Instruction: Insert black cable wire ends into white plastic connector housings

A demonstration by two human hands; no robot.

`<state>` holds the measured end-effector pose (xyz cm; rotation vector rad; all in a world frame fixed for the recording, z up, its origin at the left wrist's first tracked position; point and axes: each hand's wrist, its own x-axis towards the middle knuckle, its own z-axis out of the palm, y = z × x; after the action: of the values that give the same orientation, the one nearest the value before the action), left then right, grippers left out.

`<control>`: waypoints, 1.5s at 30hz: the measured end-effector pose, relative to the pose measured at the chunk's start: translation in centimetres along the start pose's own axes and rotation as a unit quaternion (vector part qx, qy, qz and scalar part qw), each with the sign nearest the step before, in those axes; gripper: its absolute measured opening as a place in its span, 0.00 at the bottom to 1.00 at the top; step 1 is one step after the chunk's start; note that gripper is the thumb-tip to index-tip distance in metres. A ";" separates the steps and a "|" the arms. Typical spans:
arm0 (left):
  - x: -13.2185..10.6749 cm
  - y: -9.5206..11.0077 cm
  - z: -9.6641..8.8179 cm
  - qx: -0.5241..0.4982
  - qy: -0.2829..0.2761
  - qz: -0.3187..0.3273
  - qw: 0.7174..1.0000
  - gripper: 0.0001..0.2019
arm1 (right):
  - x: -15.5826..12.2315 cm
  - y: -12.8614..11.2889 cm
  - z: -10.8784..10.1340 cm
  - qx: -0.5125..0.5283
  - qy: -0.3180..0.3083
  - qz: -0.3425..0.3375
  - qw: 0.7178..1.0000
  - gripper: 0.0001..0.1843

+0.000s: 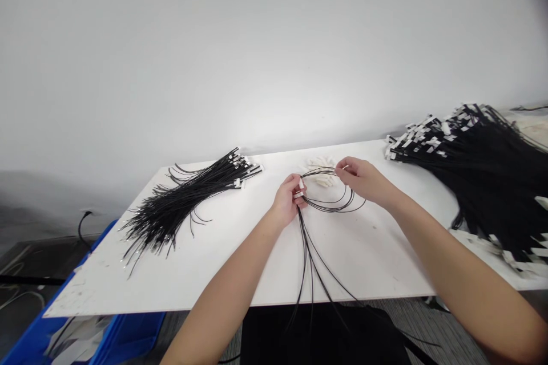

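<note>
Near the middle of the table, my left hand (290,199) is closed around several thin black cables (331,209) beside small white labels or connectors (299,194). The cables make a loop to the right of that hand, and their loose ends hang over the table's front edge. At the loop's upper right, my right hand (357,177) pinches the cables between thumb and fingers. Just behind the loop lies a small pile of white pieces (322,178), partly covered by the cables.
A bundle of black cables with white ends (184,197) lies on the left of the white table (231,262). A larger heap of black cables (483,165) covers the right side. Blue bins (132,333) stand below the left edge. A wall rises behind.
</note>
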<state>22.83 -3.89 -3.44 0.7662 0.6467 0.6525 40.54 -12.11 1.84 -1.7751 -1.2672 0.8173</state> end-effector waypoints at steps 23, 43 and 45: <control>-0.1 0.1 0.0 -0.028 0.005 -0.003 1.000 0.14 | 1.5 0.7 -1.5 0.423 0.298 -0.055 0.854 0.18; -0.1 0.2 0.2 -0.010 0.004 -0.002 1.000 0.14 | 0.3 0.0 0.3 0.114 0.023 -0.021 0.993 0.16; -0.1 0.2 0.2 -0.006 0.002 0.000 1.000 0.14 | 0.0 -0.1 0.8 0.009 0.026 -0.052 0.998 0.15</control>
<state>22.89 -3.94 -3.19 0.7550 0.6455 0.6576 39.85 -11.88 1.59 -1.6910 -1.3011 0.7171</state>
